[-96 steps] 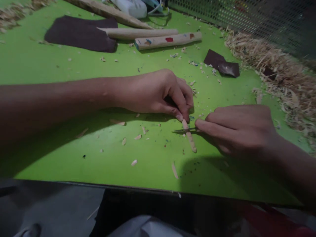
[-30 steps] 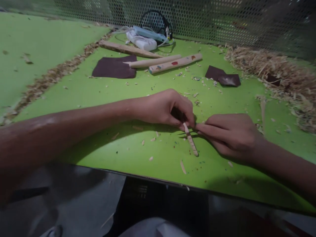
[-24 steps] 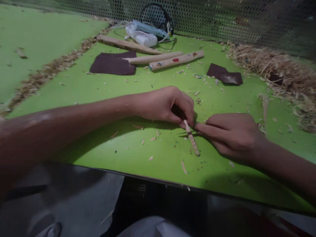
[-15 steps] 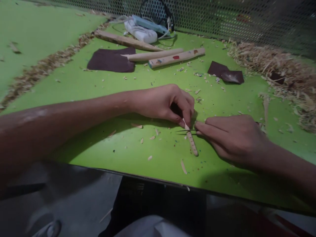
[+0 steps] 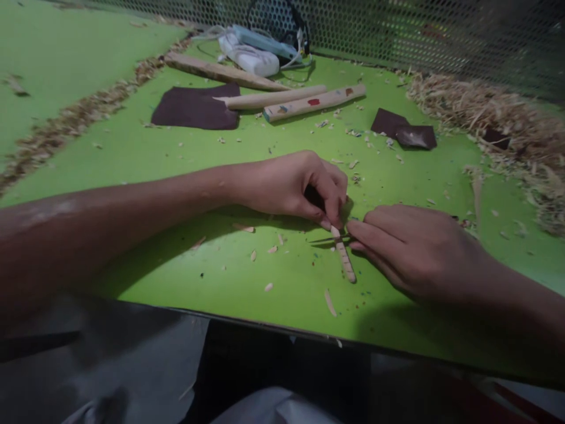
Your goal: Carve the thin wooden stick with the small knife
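Note:
A thin wooden stick (image 5: 345,262) with a row of dark cross marks lies on the green table (image 5: 176,265). My left hand (image 5: 304,185) pinches its far end between thumb and fingers. In my right hand (image 5: 424,250), closed, is a knife whose thin blade (image 5: 325,239) points left and crosses over the stick just below my left fingertips. The knife's handle is hidden inside the fingers. Small wood chips and a longer sliver (image 5: 330,303) lie around the stick.
Behind the hands lie a paint-spotted wooden stick (image 5: 315,103), plain sticks, a dark sandpaper sheet (image 5: 194,107) and smaller dark pieces (image 5: 415,136). A white power strip (image 5: 251,56) with cables sits by the perforated metal screen (image 5: 375,35). Shavings (image 5: 507,118) are heaped at right.
The blade has shifted slightly along the stick toward me and its tip is a little further left. My left hand keeps its pinch; the view has tilted slightly.

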Available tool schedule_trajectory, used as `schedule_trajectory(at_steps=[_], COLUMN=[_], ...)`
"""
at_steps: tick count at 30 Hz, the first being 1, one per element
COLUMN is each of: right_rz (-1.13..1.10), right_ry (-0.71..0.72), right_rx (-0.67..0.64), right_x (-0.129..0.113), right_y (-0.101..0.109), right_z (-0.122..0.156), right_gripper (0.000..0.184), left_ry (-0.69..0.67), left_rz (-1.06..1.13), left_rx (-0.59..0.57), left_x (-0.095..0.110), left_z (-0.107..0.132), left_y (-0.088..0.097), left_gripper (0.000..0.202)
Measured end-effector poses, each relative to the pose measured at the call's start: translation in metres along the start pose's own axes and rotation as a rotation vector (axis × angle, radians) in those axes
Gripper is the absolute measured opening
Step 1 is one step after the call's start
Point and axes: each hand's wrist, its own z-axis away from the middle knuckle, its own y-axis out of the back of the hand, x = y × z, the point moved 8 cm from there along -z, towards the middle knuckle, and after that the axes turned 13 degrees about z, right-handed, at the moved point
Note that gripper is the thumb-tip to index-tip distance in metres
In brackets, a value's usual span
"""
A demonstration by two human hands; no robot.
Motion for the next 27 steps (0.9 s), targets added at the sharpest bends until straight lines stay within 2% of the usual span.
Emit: schedule_trajectory(at_steps=[18,22,27], right_rz=[-0.094,-0.083,-0.046], right_ry=[-0.070,-0.061,-0.012], right_rx=[-0.142,-0.105,-0.072], right_x=[0.004,0.003,0.000], right_y=[-0.011,-0.016,-0.016], right_z=[0.005,0.012,0.015], right_gripper=[0.042,0.046,0.048], left_ry=[0.018,-0.002,0.008], left_rz=[-0.035,-0.017,0.011], left_rx=[-0.022,-0.049,-0.027], left_x=[-0.004,-0.003,-0.004], left_z=[0.000,0.001,0.001], left_y=[0.000,0.000,0.002], left_gripper=[0.011,0.014,0.010])
